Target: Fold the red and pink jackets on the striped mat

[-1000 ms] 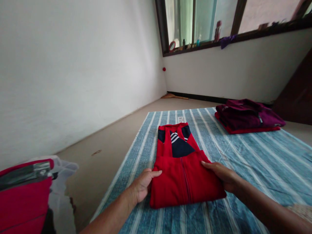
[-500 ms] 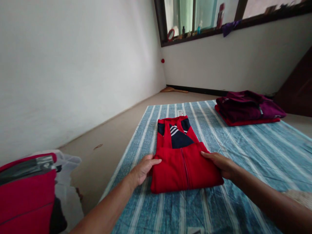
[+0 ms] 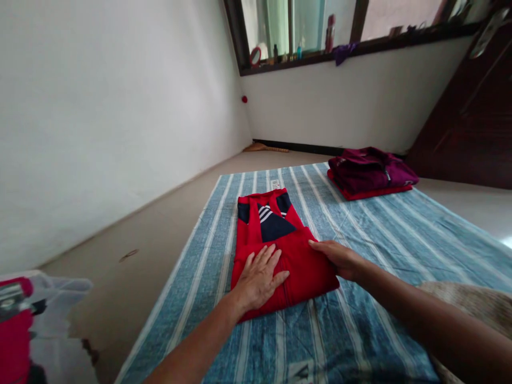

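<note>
A red zip-up jacket (image 3: 308, 272) with navy panels and white stripes lies partly folded on the striped blue bedsheet (image 3: 204, 256). Its lower part is doubled over toward the far end, with the navy section showing beyond the fold. My left hand (image 3: 260, 277) rests flat on the folded part, fingers spread, over the left side of the zip. At the right edge of the fold, my right hand (image 3: 340, 258) pinches the red fabric between thumb and fingers; the fingers underneath are partly hidden.
A stack of folded clothes, a purple jacket (image 3: 372, 169) over red cloth, sits at the far right. Pink-red items in a white plastic bag (image 3: 60, 341) stand at lower left. Beige fuzzy fabric (image 3: 472, 304) lies near my right forearm. A dark door (image 3: 468, 117) is beyond.
My left hand has let go of the jacket's left edge and moved onto its top, lying flat. My right hand keeps its hold. The view has turned to the right.
</note>
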Action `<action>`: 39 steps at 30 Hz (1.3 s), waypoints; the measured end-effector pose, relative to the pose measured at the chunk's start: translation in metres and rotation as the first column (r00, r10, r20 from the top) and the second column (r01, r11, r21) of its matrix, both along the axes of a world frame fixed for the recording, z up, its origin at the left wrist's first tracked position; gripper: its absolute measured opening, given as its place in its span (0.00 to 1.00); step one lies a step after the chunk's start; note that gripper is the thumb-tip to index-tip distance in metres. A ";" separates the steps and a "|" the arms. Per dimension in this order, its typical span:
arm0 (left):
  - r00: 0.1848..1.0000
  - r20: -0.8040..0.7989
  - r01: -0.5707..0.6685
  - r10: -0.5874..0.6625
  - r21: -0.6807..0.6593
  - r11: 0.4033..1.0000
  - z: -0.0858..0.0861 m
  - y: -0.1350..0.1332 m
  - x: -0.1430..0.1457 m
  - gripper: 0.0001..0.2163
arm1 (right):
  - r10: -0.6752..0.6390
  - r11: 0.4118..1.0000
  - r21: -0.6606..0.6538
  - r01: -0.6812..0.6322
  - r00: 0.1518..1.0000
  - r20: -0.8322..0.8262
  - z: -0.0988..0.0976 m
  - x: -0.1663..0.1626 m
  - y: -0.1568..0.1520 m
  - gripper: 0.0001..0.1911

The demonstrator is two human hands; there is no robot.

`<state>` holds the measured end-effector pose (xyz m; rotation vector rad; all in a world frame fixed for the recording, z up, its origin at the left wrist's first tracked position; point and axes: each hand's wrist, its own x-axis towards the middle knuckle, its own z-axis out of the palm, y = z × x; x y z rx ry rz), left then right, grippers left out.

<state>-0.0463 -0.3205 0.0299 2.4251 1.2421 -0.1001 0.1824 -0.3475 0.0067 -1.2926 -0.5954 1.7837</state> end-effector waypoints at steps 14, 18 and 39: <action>1.000 -0.002 -0.013 0.013 0.053 0.999 -0.007 0.005 -0.004 0.29 | -0.131 0.916 0.398 0.061 0.980 0.150 -0.017 0.022 -0.059 0.30; 1.000 -0.003 -0.010 0.010 0.072 0.997 -0.009 0.003 -0.007 0.30 | -0.229 0.861 0.506 0.048 0.925 0.304 -0.037 0.013 -0.077 0.31; 0.999 0.014 -0.034 0.034 0.011 0.999 -0.004 -0.001 -0.003 0.31 | -0.180 0.883 0.464 0.078 0.967 0.180 -0.054 -0.005 -0.080 0.32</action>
